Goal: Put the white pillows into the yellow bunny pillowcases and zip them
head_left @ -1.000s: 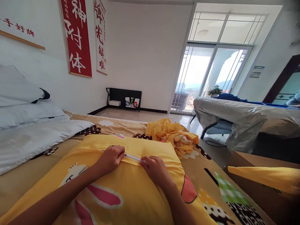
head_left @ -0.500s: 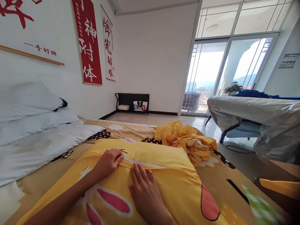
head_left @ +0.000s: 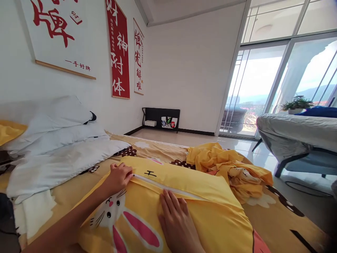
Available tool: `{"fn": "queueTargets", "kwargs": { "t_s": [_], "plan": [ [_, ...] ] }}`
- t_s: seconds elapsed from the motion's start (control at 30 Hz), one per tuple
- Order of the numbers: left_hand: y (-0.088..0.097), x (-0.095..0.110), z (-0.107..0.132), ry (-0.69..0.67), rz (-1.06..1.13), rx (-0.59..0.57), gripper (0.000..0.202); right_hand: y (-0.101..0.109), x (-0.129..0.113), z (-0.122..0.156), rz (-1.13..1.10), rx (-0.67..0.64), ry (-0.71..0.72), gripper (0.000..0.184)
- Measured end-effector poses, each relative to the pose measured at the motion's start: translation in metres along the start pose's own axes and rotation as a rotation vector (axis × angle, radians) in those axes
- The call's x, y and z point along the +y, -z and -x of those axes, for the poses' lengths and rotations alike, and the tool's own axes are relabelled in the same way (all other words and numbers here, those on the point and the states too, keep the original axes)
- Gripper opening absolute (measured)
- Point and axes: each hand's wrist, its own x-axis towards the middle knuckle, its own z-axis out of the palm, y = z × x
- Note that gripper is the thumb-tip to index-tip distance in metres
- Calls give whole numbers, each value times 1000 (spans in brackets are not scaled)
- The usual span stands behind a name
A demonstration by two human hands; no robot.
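Note:
A yellow pillow with a rabbit print (head_left: 207,211) lies on the bed in front of me, its white zipper (head_left: 168,188) running across the top edge. My left hand (head_left: 119,177) is closed in a pinch at the left end of the zipper. My right hand (head_left: 176,219) lies flat on the pillowcase just below the zipper, fingers stretched out and together, holding nothing.
A crumpled yellow cloth (head_left: 226,165) lies beyond the pillow. White pillows (head_left: 52,130) are stacked at the left on a patterned bedsheet (head_left: 155,149). A covered lounger (head_left: 297,131) stands right, by the glass doors (head_left: 263,84). A low black shelf (head_left: 160,117) sits against the far wall.
My left hand has slid left along the zipper to the pillow's corner. My right hand let go of the zipper and flattened on the fabric. The view swung left and up.

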Motion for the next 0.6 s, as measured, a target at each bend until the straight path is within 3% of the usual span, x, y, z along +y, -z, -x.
{"fn": "queueTargets", "kwargs": {
  "t_s": [0.33,0.6],
  "plan": [
    [4,-31,-13,92,-39,-38,19,-9,8,-2,1,184,89,35],
    [1,-28,-21,64,-95,-74,11,-9,11,-1,6,202,107,34]
  ]
}}
